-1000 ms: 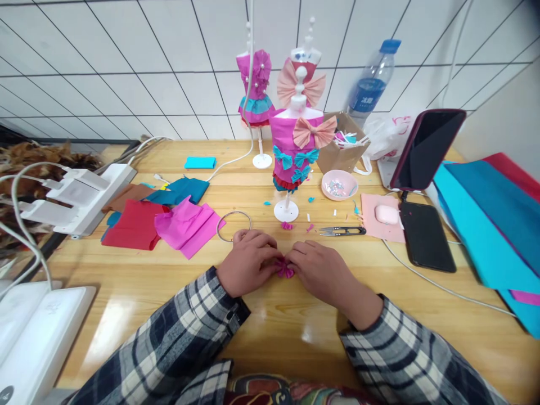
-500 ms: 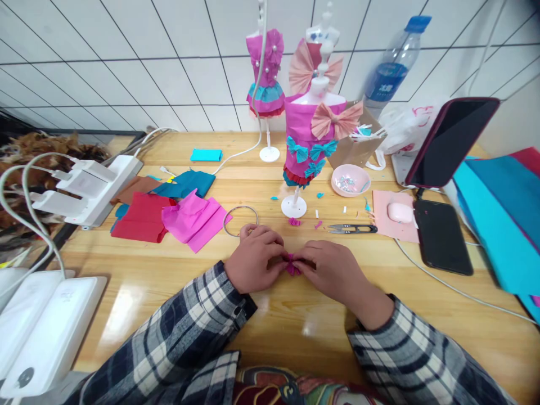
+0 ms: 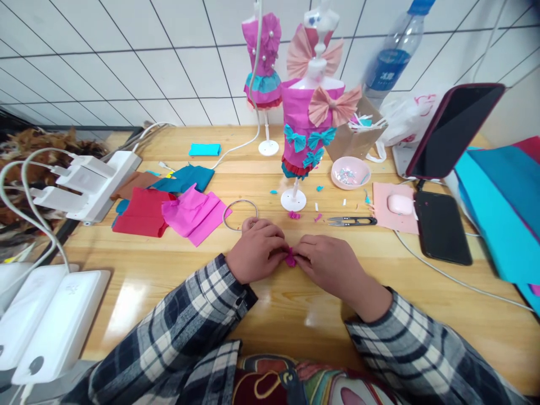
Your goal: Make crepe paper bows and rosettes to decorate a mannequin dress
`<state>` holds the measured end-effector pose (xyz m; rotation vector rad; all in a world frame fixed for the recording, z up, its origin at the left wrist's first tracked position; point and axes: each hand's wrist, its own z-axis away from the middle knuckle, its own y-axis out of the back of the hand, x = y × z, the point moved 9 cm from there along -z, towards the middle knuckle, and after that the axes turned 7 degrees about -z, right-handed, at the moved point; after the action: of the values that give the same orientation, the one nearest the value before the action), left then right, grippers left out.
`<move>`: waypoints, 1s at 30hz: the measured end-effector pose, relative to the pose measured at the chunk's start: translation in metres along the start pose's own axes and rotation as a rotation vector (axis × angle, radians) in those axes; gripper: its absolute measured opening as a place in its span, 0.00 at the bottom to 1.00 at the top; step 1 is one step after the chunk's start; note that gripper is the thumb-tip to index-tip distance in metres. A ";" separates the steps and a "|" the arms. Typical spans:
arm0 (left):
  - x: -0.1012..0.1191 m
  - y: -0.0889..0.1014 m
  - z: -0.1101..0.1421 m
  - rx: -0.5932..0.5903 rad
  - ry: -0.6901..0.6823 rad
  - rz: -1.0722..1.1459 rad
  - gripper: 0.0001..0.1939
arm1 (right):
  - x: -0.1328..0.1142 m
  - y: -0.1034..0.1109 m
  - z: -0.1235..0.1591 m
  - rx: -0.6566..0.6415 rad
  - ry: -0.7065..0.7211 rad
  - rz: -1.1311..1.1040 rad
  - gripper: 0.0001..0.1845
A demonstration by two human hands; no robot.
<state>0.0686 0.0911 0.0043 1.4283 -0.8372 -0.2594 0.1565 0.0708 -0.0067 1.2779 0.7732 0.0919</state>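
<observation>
Pinched between the fingertips of both hands is a small magenta pleated paper piece (image 3: 291, 258), held just above or on the table; the fingers cover part of it. My left hand (image 3: 258, 251) is closed on its left side, my right hand (image 3: 327, 264) on its right side. Beyond my left hand lies a metal ring (image 3: 240, 201). A small magenta bow-like piece (image 3: 294, 215) rests at the base of a white mannequin stand (image 3: 293, 200). The mannequin wears a magenta dress (image 3: 297, 115) with a peach bow (image 3: 333, 107) and several turquoise bows (image 3: 321, 138).
Thread snips (image 3: 352, 221) lie to the right, near a pink bowl (image 3: 350, 172) of small beads. Red (image 3: 143, 212) and magenta sheets (image 3: 196, 214) lie at left, beside a power strip (image 3: 103, 185). At right are a black phone (image 3: 442, 228) and a propped phone (image 3: 458, 132).
The view has shifted, so the scene sits differently in frame. Both hands keep their pinch on the magenta piece; its fanned folds now look narrower and more gathered between the fingers.
</observation>
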 end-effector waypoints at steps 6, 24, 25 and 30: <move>0.000 -0.003 -0.001 -0.020 -0.020 0.015 0.08 | 0.009 0.001 0.001 0.031 -0.007 -0.065 0.12; -0.015 0.027 0.008 0.255 0.140 0.285 0.03 | 0.002 0.037 0.011 0.390 0.111 -0.318 0.29; -0.014 0.027 0.008 0.252 0.139 0.291 0.03 | 0.000 0.039 0.011 0.406 0.132 -0.299 0.26; -0.015 0.027 0.010 0.221 0.168 0.410 0.04 | 0.000 0.041 0.013 0.442 0.143 -0.304 0.08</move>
<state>0.0430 0.0971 0.0232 1.4211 -1.0184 0.2690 0.1778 0.0735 0.0306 1.5622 1.1463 -0.2488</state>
